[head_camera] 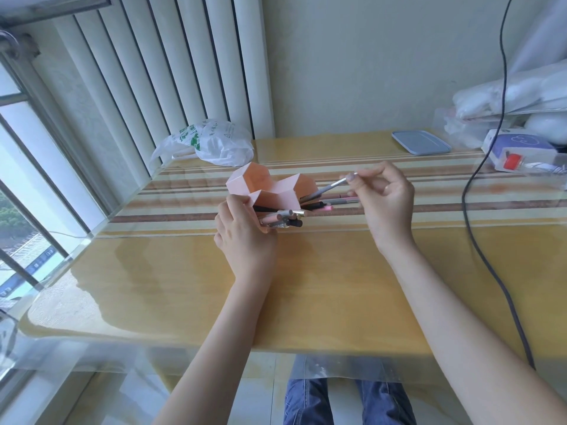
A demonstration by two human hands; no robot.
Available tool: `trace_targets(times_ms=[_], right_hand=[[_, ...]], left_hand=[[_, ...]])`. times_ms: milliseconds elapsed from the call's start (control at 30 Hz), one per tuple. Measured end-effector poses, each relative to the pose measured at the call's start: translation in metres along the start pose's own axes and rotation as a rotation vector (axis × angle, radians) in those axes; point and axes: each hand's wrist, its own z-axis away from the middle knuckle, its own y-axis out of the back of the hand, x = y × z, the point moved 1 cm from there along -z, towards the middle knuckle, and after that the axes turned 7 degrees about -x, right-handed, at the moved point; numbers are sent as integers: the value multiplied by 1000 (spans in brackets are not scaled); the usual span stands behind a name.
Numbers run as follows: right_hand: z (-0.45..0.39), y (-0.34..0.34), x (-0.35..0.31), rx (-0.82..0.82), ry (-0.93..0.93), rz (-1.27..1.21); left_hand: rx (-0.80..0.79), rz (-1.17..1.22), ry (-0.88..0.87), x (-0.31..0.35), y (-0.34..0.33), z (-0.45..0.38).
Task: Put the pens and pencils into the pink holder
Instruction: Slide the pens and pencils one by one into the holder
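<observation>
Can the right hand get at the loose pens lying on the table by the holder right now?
Probably not yet: the right hand already pinches a grey pen. The loose pens lie uncovered just below it, so the way is otherwise free.

The yellow wooden tabletop (pixel 190 289) is lying under a clear glossy sheet that is reflecting the window light. The pink angular holder (pixel 273 190) is looking like smooth matt plastic. The thin grey pen (pixel 329 188) is showing a shiny metal-like end. The white bag (pixel 211 142) is thin crinkled plastic. The pale blue flat tray (pixel 421 142) is looking smooth and matt.
</observation>
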Motion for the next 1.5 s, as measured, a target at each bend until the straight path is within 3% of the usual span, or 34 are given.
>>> trace_targets(times_ms=[167, 300, 367, 467, 600, 933, 1133, 1500], right_hand=[[7, -8, 2, -231, -23, 191], [2, -1, 4, -138, -83, 111], [0, 1, 9, -150, -43, 245], [3, -6, 14, -350, -23, 467], [8, -11, 20, -581, -123, 576], [2, -7, 17, -434, -58, 488], [7, -10, 21, -633, -107, 499], [3, -3, 7, -342, -78, 239]], left_hand=[[-1, 15, 1, -1, 0, 0], [0, 24, -3, -1, 0, 0], [-1, 29, -16, 0, -1, 0], [1, 21, -32, -1, -2, 0], [21, 30, -52, -2, -3, 1], [5, 46, -32, -2, -2, 0], [0, 45, -31, -2, -1, -1], [0, 50, -27, -1, -1, 0]])
